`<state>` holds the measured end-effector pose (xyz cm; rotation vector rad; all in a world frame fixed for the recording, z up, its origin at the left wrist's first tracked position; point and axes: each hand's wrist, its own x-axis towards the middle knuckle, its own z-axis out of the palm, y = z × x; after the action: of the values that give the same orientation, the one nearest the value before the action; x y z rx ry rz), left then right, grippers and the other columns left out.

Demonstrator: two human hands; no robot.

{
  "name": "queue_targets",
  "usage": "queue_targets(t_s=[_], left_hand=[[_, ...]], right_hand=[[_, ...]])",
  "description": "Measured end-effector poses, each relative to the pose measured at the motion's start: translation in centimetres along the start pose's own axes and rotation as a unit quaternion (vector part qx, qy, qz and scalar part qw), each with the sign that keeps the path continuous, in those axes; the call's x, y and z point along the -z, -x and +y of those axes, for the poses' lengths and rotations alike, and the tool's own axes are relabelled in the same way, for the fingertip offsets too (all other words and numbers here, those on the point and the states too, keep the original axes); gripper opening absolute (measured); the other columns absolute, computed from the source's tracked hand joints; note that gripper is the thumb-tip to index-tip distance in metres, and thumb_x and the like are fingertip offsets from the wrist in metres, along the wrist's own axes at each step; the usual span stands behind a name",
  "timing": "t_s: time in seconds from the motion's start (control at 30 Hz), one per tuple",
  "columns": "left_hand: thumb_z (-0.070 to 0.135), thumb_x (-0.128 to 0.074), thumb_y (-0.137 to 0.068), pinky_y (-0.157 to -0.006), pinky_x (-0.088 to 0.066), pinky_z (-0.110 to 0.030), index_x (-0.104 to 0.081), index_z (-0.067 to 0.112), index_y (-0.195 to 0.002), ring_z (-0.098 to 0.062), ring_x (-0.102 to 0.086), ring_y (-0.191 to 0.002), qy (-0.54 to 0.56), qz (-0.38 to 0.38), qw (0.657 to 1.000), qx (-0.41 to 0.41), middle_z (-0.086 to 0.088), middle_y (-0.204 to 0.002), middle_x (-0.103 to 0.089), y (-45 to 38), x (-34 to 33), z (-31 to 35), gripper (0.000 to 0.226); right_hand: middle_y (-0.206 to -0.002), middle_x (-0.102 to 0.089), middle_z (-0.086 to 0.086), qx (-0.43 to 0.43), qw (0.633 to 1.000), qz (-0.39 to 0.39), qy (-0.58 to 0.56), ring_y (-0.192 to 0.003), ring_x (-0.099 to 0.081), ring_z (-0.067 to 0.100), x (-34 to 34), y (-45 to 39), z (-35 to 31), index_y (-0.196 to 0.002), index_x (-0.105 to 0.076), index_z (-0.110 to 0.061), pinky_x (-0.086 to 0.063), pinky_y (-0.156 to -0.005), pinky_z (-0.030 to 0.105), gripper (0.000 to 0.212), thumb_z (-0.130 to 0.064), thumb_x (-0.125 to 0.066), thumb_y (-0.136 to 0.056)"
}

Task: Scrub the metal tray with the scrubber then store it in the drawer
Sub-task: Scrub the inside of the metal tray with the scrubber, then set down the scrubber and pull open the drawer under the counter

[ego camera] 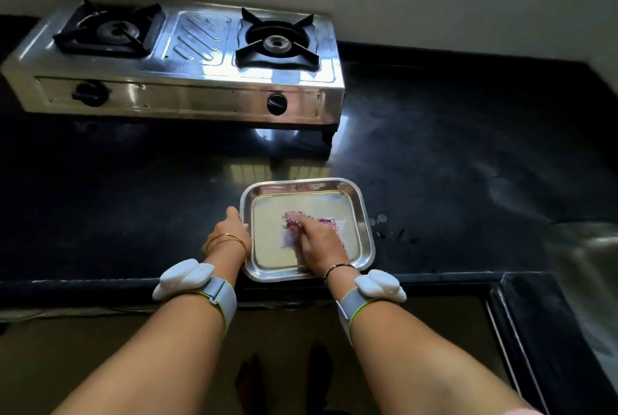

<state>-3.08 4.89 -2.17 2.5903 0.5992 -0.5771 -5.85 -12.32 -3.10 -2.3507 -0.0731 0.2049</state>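
A square metal tray point(363, 210) lies flat on the black counter near its front edge. My right hand point(317, 240) presses a pink scrubber point(326, 221) against the tray's floor, with foam around it. My left hand point(234, 227) grips the tray's left rim and holds it steady. Most of the scrubber is hidden under my fingers. No drawer is in view.
A steel two-burner gas stove point(180, 60) stands at the back left of the black counter point(451, 147). A few water drops point(381, 219) lie just right of the tray. A steel sink point(588, 267) sits at the right edge. The floor shows below the counter front.
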Motion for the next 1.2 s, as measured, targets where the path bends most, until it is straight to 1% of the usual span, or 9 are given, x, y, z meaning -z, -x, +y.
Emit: queue_targets(t_s=[0.33,0.53,0.7,0.87,0.93,1.0,1.07,1.13,1.2], left_hand=[[0.031,-0.039,-0.098,-0.091,-0.041,-0.046,-0.039,0.011,-0.124,-0.038,-0.053,-0.116,-0.059,0.013,0.998,0.018,-0.019,-0.126,-0.056,0.4,0.6,1.7,0.032],[0.028,-0.043,-0.097,-0.086,-0.042,-0.045,-0.042,0.011,-0.123,-0.039,-0.055,-0.115,-0.076,0.04,0.995,0.055,-0.018,-0.125,-0.058,0.1,-1.2,1.3,0.031],[0.026,-0.042,-0.098,-0.088,-0.042,-0.047,-0.045,0.011,-0.12,-0.039,-0.055,-0.116,-0.066,0.089,0.992,0.061,-0.015,-0.126,-0.057,0.6,-2.2,1.5,0.027],[0.03,-0.047,-0.096,-0.087,-0.044,-0.05,-0.043,0.013,-0.125,-0.038,-0.048,-0.12,-0.053,0.128,0.99,0.039,-0.012,-0.132,-0.046,1.8,-2.0,1.8,0.034],[0.031,-0.053,-0.093,-0.085,-0.046,-0.05,-0.046,0.01,-0.123,-0.038,-0.049,-0.116,-0.073,0.168,0.983,-0.011,-0.013,-0.127,-0.048,3.3,-1.9,2.1,0.037],[0.028,-0.056,-0.091,-0.077,-0.05,-0.047,-0.053,0.009,-0.117,-0.038,-0.057,-0.102,-0.081,0.223,0.963,-0.13,-0.015,-0.115,-0.056,5.1,-2.1,2.2,0.032],[0.025,-0.053,-0.092,-0.06,-0.052,-0.041,-0.058,0.01,-0.101,-0.035,-0.064,-0.077,-0.071,0.25,0.921,-0.291,-0.013,-0.094,-0.064,7.0,-2.7,2.0,0.018],[0.027,-0.044,-0.092,-0.044,-0.048,-0.034,-0.056,0.012,-0.084,-0.032,-0.062,-0.056,-0.087,0.21,0.871,-0.436,-0.008,-0.073,-0.065,9.1,-4.0,1.0,0.021],[0.029,-0.042,-0.087,-0.039,-0.045,-0.03,-0.054,0.013,-0.073,-0.03,-0.061,-0.048,-0.098,0.156,0.838,-0.514,-0.005,-0.062,-0.064,10.6,-6.1,-1.0,0.025]], right_hand=[[-0.118,-0.067,0.016,-0.128,0.95,0.226,0.173,-0.101,-0.064,0.04,13.8,1.3,8.5,-0.12,-0.06,-0.016,-0.051,-0.081,0.043,0.03,-0.008,-0.047,-0.094],[-0.158,-0.024,0.014,-0.207,0.934,0.093,0.276,-0.147,-0.016,0.03,12.1,-0.6,14.4,-0.148,-0.026,-0.005,-0.014,-0.12,0.045,0.049,-0.015,-0.036,-0.101],[-0.163,0.01,-0.002,-0.258,0.935,0.032,0.24,-0.149,0.015,0.02,8.6,-1.9,15.2,-0.153,-0.001,-0.027,0.007,-0.111,0.066,0.059,-0.045,-0.022,-0.101],[-0.163,0.009,-0.002,-0.205,0.94,0.103,0.253,-0.149,0.012,0.027,9.2,-1.1,13.3,-0.152,-0.003,-0.036,0.01,-0.11,0.067,0.063,-0.058,-0.023,-0.096],[-0.163,-0.006,0.002,-0.121,0.952,0.137,0.246,-0.15,-0.002,0.027,8.9,0.2,11.8,-0.152,-0.014,-0.031,0.003,-0.114,0.061,0.062,-0.053,-0.031,-0.097],[-0.148,-0.042,0.008,-0.012,0.961,0.162,0.222,-0.137,-0.037,0.03,8.4,2.0,9.5,-0.139,-0.044,-0.021,-0.023,-0.113,0.053,0.052,-0.046,-0.04,-0.093],[-0.103,-0.064,0.008,0.088,0.957,0.165,0.223,-0.096,-0.061,0.03,7.4,4.2,7.3,-0.101,-0.062,-0.015,-0.05,-0.084,0.042,0.033,-0.04,-0.045,-0.087],[-0.073,-0.063,0.007,0.133,0.955,0.152,0.216,-0.066,-0.061,0.03,5.2,7.1,5.7,-0.072,-0.06,-0.014,-0.052,-0.056,0.035,0.028,-0.036,-0.049,-0.085],[-0.061,-0.062,0.006,0.124,0.962,0.114,0.215,-0.056,-0.062,0.03,2.0,10.2,4.9,-0.059,-0.058,-0.014,-0.048,-0.045,0.03,0.034,-0.036,-0.049,-0.083]])
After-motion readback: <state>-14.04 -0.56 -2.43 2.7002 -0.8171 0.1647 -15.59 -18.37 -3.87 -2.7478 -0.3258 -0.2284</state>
